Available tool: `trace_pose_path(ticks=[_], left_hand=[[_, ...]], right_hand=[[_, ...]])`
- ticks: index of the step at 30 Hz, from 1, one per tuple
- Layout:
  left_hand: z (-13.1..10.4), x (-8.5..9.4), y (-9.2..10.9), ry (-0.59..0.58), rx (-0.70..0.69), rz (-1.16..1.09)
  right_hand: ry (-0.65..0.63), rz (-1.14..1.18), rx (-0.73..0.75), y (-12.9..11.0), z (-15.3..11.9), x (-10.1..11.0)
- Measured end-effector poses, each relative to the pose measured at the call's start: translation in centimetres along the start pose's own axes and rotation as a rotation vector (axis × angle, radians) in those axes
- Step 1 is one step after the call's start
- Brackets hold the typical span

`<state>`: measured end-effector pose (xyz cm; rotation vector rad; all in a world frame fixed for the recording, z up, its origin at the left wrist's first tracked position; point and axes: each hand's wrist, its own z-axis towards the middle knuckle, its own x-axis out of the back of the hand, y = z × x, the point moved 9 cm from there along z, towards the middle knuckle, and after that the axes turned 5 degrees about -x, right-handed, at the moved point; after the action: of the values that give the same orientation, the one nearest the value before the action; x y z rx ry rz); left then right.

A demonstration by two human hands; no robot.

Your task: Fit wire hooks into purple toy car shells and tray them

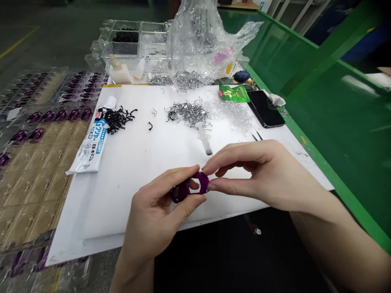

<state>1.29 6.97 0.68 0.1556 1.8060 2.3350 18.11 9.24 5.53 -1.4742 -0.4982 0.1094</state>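
Note:
A small glossy purple part (203,182) with an open middle is held over the front of the white board (131,162). My left hand (161,203) grips it from the left between thumb and fingers. At its right end, the thumb and forefinger of my right hand (253,173) pinch close together against its edge. Whether a tiny piece sits between those fingertips I cannot make out. Just beyond the hands lies a small clear syringe (205,140) with a dark tip. Behind it are heaps of small silvery pieces (189,113) and clear pieces (235,116).
Black small pieces (119,120) lie beside a white-and-blue glue tube (90,144) at left. A phone (265,109), green packet (233,93) and tweezers (256,135) are at right. Plastic trays (36,162) with purple parts stand left. A green partition (351,134) borders the right.

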Motion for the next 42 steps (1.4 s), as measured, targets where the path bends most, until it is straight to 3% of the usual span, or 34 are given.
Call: trace_pose_path(ticks=[5, 11, 21, 26, 28, 30, 31, 34, 42], left_hand=[[-0.1, 0.2, -0.6, 0.003, 0.059, 0.015], [0.0, -0.3, -0.1, -0.022, 0.085, -0.012], [-0.3, -0.1, -0.7, -0.056, 0.139, 0.114], [-0.3, 0.4, -0.9, -0.019, 0.157, 0.153], [-0.5, 0.7, -1.0, 0.001, 0.177, 0.156], [-0.6, 1.1, -1.2, 0.036, 0.193, 0.111], [-0.7, 1.3, -1.2, 0.055, 0.201, 0.081], [-0.7, 1.5, -1.4, 0.080, 0.214, 0.056], [-0.1, 1.0, -0.7, -0.001, 0.161, 0.120]], right_hand=[[0.002, -0.033, 0.085, -0.5, -0.3, 0.2], [-0.105, 0.140, -0.077, 1.4, -0.2, -0.6], [-0.074, 0.022, -0.056, 1.2, -0.9, -1.4], [-0.025, 0.039, 0.050, 1.6, -1.1, 0.8], [0.113, -0.119, 0.036, 2.6, -0.6, 3.9], [0.283, -0.477, 0.045, 3.1, 0.3, 7.3], [0.307, -0.681, 0.052, 3.3, 1.0, 8.3], [0.229, -1.039, 0.062, 4.5, 3.6, 9.8], [-0.079, -1.143, 0.091, 5.1, 6.9, 10.4]])
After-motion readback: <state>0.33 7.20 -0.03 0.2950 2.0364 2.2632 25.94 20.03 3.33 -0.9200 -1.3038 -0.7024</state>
